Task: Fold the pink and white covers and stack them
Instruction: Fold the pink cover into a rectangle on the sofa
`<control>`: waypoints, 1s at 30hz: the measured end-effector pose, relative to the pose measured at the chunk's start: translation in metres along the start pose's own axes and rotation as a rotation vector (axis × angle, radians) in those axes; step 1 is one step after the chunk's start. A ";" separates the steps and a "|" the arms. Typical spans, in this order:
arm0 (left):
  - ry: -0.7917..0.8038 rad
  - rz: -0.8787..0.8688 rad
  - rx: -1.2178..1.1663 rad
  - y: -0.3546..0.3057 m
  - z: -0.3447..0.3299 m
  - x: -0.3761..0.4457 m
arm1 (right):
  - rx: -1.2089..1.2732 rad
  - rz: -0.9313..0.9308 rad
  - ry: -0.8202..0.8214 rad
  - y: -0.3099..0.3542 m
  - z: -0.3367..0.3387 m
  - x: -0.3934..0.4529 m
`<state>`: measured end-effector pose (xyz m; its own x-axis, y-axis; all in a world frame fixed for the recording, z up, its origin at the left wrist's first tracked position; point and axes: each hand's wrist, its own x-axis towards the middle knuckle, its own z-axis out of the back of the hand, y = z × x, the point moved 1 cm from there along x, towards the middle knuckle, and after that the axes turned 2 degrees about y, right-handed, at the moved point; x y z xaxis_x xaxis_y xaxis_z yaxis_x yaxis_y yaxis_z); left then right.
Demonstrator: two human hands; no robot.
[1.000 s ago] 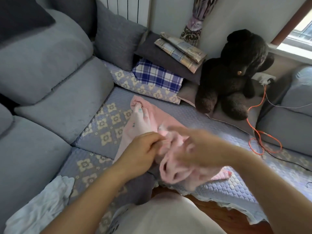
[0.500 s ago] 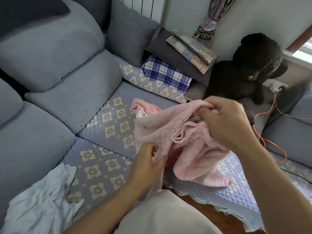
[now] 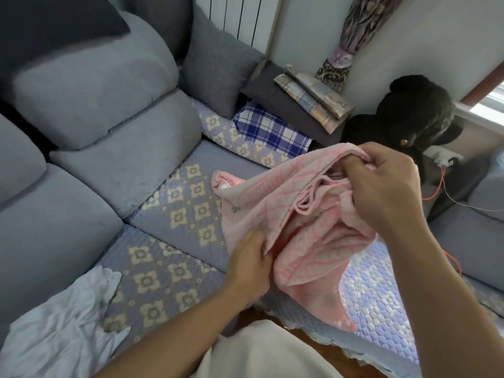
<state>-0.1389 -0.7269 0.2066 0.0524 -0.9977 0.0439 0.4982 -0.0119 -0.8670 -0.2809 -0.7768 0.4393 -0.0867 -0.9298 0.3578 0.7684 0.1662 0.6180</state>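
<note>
A pink cover (image 3: 294,219) is held bunched above a grey sofa (image 3: 90,105), gripped by both hands. The right hand (image 3: 381,184) is raised at the upper edge of the fabric, its fingers curled around a gathered fold. The left hand (image 3: 249,263) is lower and nearer the body, where a lower edge of the same cover is pinched between thumb and fingers. The two hands are set apart, with the quilted pink cloth draped and creased between them; one corner is trailed onto the sofa's seat and another is hung down towards the seat's front edge.

The seat is covered by a blue quilted mat (image 3: 163,241) patterned with cream flowers. A crumpled white cover (image 3: 60,328) is seen lying unfolded at the lower left, on the seat and well apart from the pink one.

At the back of the sofa a grey cushion (image 3: 218,69) is propped in the corner, beside a blue checked cloth (image 3: 272,129) and a folded plaid cloth (image 3: 313,96) resting on a dark pad. A black plush bear (image 3: 414,113) is seated to the right, behind the raised hand, with an orange cable (image 3: 441,186) running past it.
</note>
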 end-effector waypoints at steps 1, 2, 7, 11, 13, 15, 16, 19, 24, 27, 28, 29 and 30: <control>-0.046 -0.015 -0.009 0.002 0.007 -0.003 | 0.009 -0.020 -0.037 -0.006 0.002 0.002; -0.082 -0.046 0.020 0.004 0.017 -0.007 | 0.016 -0.045 -0.070 -0.012 0.005 0.004; -0.018 -0.179 0.211 0.008 0.058 -0.018 | -0.010 -0.111 -0.103 -0.039 0.009 0.005; 0.051 -0.280 0.384 0.011 0.065 -0.019 | 0.000 -0.099 -0.068 -0.039 0.002 0.002; 0.033 -0.336 0.403 0.016 0.063 -0.017 | -0.004 -0.075 -0.048 -0.036 -0.001 0.002; -0.014 -0.299 0.284 0.024 0.063 -0.017 | -0.006 -0.067 -0.040 -0.033 -0.003 0.002; -0.052 -0.295 0.238 0.027 0.065 -0.019 | -0.009 -0.066 -0.044 -0.032 -0.003 0.002; -0.197 -0.335 0.165 0.031 0.067 -0.029 | -0.043 -0.085 -0.053 -0.033 -0.002 0.006; -0.308 -0.280 -0.074 0.020 0.074 -0.044 | -0.078 -0.096 -0.063 -0.036 -0.004 0.009; -0.274 -0.081 -0.164 0.017 0.074 -0.046 | -0.075 -0.080 -0.061 -0.036 -0.006 0.009; -0.260 0.019 -0.211 0.019 0.075 -0.045 | -0.073 -0.074 -0.066 -0.035 -0.007 0.008; -0.256 0.071 -0.234 0.021 0.076 -0.043 | -0.066 -0.076 -0.073 -0.035 -0.008 0.006; -0.252 0.070 -0.212 0.025 0.077 -0.042 | -0.054 -0.085 -0.080 -0.035 -0.009 0.005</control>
<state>-0.0623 -0.6803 0.2212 0.3059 -0.9488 0.0790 0.2964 0.0161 -0.9549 -0.3027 -0.7900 0.4134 -0.2013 -0.9102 0.3619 0.7889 0.0684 0.6107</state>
